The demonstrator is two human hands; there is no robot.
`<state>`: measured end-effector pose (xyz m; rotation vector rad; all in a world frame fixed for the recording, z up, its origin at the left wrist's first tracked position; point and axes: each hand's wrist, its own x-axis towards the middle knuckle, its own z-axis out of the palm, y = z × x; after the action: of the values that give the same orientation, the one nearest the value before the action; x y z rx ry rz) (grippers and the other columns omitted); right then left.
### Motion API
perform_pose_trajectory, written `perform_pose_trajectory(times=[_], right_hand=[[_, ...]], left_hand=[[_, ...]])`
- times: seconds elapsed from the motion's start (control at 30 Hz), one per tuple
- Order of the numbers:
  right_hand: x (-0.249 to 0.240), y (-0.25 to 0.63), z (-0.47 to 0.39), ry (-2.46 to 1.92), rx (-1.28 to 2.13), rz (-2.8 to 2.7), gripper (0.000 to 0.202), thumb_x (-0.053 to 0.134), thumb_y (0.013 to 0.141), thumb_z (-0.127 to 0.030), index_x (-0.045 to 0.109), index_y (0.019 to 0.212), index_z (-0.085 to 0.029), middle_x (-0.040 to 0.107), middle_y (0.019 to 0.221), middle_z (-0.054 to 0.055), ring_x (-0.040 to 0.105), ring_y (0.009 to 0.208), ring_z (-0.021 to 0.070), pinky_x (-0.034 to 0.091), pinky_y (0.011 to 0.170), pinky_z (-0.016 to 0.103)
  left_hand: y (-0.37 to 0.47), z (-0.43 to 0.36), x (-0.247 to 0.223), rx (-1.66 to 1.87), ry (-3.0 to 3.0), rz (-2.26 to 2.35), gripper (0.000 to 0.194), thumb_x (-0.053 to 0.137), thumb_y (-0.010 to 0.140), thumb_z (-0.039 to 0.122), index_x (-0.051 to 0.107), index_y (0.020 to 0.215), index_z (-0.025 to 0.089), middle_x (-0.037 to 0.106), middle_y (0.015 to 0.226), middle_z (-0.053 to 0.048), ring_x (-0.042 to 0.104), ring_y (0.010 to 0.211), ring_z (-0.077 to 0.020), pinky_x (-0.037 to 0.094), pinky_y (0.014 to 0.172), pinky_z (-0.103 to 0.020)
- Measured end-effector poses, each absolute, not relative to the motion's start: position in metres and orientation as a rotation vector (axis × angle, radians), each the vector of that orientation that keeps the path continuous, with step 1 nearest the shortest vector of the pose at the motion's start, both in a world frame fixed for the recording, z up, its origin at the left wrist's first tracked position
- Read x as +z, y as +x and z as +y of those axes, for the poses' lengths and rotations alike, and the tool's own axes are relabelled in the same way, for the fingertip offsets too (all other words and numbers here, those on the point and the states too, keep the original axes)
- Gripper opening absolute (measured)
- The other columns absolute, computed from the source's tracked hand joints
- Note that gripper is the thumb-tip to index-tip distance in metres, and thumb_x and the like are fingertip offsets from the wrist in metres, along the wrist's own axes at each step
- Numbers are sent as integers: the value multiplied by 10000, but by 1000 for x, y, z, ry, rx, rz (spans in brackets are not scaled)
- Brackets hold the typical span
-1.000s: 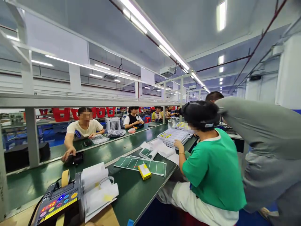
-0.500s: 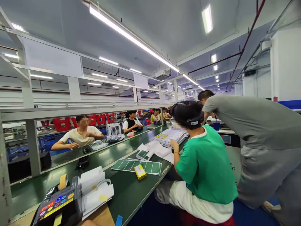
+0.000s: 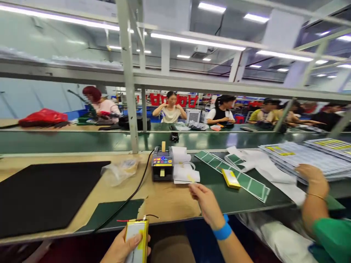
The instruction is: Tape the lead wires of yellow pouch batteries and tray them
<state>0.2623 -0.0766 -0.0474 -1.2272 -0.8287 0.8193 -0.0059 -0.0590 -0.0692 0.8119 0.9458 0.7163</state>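
My left hand [image 3: 124,245] is closed around a battery pack [image 3: 136,239], a flat silver pouch with yellow edges. A red and a black wire stick out of its top end, and my thumb lies over a yellow patch on its face. My right hand [image 3: 203,200], with a blue band [image 3: 222,228] at the wrist, is raised over the bench edge. Its thumb and fingertips are pressed together; what they pinch, if anything, is too small to make out. Nearest to it are white papers [image 3: 184,173] with a yellow piece on them and a tape dispenser [image 3: 162,163].
Right of the papers lie another yellow-edged battery pack [image 3: 230,179] and green label sheets [image 3: 252,182]. A co-worker's hand [image 3: 314,179] touches stacked white trays [image 3: 307,159]. A black mat [image 3: 52,197] and a plastic bag [image 3: 120,171] lie left; a black cable crosses the bench.
My view has swung left and down from the co-workers on the right to my own place. Both my hands and the held battery pack now show clearly.
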Motion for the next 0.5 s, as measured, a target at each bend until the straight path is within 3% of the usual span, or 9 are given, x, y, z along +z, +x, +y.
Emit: perform_pose_trajectory(times=[0.23,0.37,0.5], right_hand=[[-63,251,-22,-1300,961,-749,316,608,828,-429,640,856,-117,631,703,-8,552,562,83,437,528,217],[-69,209,10,-1347,1029,-781,354,506,899,-449,609,869,-111,616,728,4,554,555,76,446,492,202],[-65,196,24,-1399,963,-866,287,475,925,-366,583,840,-114,577,730,-4,527,573,69,429,517,194]], left_hand=[[-8,-34,-69,778,899,859,560,814,587,447,565,993,152,686,828,-71,661,720,-223,506,695,-314],[0,-19,-68,844,1040,895,565,783,606,458,552,1014,142,672,825,-56,630,736,-210,478,669,-276],[-1,-8,-56,847,1170,982,505,781,593,397,560,962,131,634,776,-20,571,681,-164,433,618,-233]])
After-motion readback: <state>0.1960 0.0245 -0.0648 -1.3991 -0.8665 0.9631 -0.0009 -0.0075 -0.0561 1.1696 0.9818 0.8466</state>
